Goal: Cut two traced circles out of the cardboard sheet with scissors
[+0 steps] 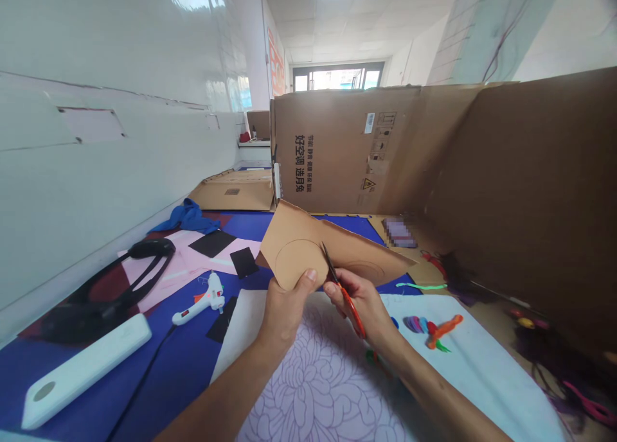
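Note:
A piece of brown cardboard [289, 227] with circles drawn on it is held up in front of me. My left hand [284, 307] grips its lower edge, the thumb lying on the drawn circle. In my right hand [359, 294] is a pair of scissors [353, 310] with orange-red handles. Their dark blades point up and left, along the right side of that circle, where the cardboard is cut. A second drawn circle is partly visible on the right flap. Beneath both hands lies a white sheet [308, 378] with flower line art.
A white hot glue gun [205, 300], black straps [130, 268], a white bar-shaped object [87, 371] and a blue cloth [186, 217] lie left. An orange pipe-cleaner shape [446, 329] rests right. Large cardboard walls [337, 153] stand behind and right; pink-handled scissors [590, 403] lie at far right.

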A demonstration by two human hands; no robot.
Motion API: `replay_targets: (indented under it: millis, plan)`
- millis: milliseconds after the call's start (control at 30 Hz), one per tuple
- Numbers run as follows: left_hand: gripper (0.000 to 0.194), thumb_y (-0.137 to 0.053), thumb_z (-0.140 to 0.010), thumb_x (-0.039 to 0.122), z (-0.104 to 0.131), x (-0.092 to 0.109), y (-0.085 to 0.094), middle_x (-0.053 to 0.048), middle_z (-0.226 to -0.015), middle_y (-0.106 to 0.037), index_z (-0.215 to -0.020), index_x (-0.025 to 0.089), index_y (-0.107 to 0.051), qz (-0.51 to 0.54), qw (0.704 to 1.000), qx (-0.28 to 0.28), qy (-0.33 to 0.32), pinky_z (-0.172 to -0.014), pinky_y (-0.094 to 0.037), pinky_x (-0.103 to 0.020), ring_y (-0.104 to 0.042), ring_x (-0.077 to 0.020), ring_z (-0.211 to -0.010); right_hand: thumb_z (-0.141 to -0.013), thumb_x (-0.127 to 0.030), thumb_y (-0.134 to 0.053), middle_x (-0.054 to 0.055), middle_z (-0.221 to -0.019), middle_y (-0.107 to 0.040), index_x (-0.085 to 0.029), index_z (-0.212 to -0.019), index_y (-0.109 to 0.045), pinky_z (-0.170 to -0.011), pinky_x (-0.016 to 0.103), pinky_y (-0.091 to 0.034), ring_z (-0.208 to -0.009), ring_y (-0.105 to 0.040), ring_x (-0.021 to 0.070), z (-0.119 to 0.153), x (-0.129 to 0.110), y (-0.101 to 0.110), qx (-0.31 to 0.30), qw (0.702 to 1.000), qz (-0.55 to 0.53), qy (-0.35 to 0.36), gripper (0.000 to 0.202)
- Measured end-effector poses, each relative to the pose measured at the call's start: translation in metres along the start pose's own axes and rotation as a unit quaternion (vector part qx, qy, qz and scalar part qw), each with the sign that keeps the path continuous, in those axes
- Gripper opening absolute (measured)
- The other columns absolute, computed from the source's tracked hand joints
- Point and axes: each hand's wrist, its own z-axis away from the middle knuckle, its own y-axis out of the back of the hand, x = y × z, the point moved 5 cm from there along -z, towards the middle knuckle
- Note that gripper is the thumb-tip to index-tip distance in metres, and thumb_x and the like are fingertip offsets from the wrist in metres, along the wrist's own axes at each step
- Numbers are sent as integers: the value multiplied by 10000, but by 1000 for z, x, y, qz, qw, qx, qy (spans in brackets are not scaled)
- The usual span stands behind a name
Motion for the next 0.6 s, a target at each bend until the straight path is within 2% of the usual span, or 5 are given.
replay_targets:
  millis: [267, 600]
  plan:
    - [388, -892, -745, 383, 1, 7, -1, -148, -1116, -842, -1047, 147, -828, 3, 1000, 5, 8, -1007, -599, -431, -783, -296, -1071, -920, -596, -751, -48, -658, -454, -165, -988, -735, -460, 229, -295, -531, -359, 104, 0, 0, -1, -4, 1000, 3, 0, 437]
    - [411, -890, -757, 384, -3, 11, 1, -144, -1129, -841, -1095, 157, -831, -16, 1000, -20, 2, -1027, -588, -443, -780, -297, -1079, -888, -620, -766, -50, -669, -457, -177, -901, -684, -482, 240, -325, -542, -383, 112, 0, -5, -1, -4, 1000, -3, -10, 451]
